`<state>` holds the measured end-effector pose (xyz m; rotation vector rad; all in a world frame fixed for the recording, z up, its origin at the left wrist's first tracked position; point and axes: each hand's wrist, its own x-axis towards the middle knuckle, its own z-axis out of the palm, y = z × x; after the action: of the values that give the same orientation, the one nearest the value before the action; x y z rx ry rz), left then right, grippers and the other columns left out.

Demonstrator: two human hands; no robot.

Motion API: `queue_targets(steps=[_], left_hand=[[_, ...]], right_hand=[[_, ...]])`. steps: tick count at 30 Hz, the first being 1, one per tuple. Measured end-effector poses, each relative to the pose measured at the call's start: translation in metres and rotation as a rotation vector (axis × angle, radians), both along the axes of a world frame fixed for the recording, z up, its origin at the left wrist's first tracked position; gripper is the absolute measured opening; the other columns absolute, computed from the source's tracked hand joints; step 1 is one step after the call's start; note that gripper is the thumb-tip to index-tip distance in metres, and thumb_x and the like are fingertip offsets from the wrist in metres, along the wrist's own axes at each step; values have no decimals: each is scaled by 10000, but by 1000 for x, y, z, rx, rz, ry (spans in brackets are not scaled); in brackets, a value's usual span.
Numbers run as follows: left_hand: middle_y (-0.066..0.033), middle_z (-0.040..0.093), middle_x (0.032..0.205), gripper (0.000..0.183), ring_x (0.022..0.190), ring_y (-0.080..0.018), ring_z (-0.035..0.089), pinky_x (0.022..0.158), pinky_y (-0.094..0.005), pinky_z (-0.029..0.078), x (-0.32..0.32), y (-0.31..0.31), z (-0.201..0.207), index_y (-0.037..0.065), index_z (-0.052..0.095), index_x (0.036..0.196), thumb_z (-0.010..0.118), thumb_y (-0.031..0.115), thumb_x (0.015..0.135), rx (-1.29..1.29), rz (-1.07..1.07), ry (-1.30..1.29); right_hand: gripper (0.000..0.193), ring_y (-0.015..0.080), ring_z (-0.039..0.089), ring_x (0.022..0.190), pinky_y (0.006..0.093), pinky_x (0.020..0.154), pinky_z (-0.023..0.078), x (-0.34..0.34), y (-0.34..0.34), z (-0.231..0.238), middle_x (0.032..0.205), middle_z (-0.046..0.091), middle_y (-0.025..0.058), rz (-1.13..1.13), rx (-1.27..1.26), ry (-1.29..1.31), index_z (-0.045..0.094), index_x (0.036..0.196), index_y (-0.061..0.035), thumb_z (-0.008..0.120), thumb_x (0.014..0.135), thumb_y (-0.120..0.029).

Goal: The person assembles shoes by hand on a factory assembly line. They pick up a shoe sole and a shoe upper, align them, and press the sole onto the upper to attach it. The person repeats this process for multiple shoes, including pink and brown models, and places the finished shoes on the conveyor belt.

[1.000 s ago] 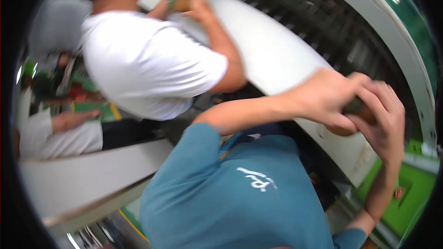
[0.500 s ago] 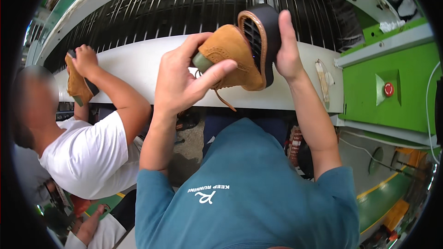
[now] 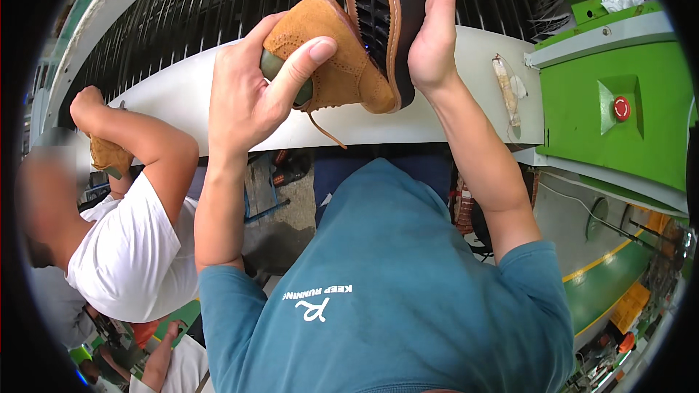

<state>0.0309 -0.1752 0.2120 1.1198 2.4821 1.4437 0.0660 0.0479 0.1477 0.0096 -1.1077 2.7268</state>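
My left hand (image 3: 251,87) grips a tan suede shoe upper (image 3: 331,51), its thumb laid along the side. A green form (image 3: 272,65) shows inside the shoe's opening, and a lace hangs below. At the right of the upper is a black sole (image 3: 404,7) with a stitched tan rim and a ribbed inner face. The sole meets the upper at the lower end and stands away from it higher up. My right hand (image 3: 433,44) holds the sole from its outer side, the palm against it; most of its fingers are hidden behind it.
A white ledge (image 3: 422,124) runs below metal rollers (image 3: 218,22). On its right lies a taped, stick-like tool (image 3: 506,91). Farther right stands a green machine panel with a red button (image 3: 621,108). At left, a co-worker in a white shirt (image 3: 131,255) holds another tan shoe (image 3: 109,154).
Shoe and hands have shifted up and left in the picture, and the view itself has moved. More of the sole's ribbed inner face shows. The co-worker's raised hand is farther left.
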Motion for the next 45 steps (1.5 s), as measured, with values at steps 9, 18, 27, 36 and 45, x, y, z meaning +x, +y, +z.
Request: queue_targets(steps=[9,18,27,36,45], left_hand=[[-123,832,957,477,870,-156,794,793,-308,609,2,6,5,-55,752,1296,825,353,1060,-52,-58,71],[-174,843,947,487,871,-254,851,771,-344,635,9,5,6,-45,739,1313,852,339,1036,-55,-55,109],[-176,846,956,520,876,-260,854,795,-339,639,9,5,5,-48,724,1351,858,336,1028,-72,-67,117],[-202,841,968,583,912,-339,863,817,-379,645,16,2,13,-38,699,1389,907,316,975,-165,-70,148],[-188,834,1016,700,873,-346,855,754,-381,659,34,-4,10,-14,679,1415,954,386,911,-189,-91,237]], right_hand=[[568,148,725,1055,326,974,569,9,8,-5,1164,769,71,-35,436,149,685,1291,-35,344,1219,-483],[615,181,732,1053,344,970,575,21,8,9,1149,775,102,-56,403,116,690,1294,-19,379,1174,-536],[637,216,726,1096,375,1015,572,24,1,12,1202,765,131,-137,537,93,662,1338,16,383,1153,-526],[686,203,708,1141,357,1024,552,32,5,14,1246,733,142,-130,670,123,611,1407,36,437,1103,-554],[468,122,593,1020,305,947,476,52,-7,32,1116,621,59,-128,631,139,638,1323,-1,547,1100,-401]])
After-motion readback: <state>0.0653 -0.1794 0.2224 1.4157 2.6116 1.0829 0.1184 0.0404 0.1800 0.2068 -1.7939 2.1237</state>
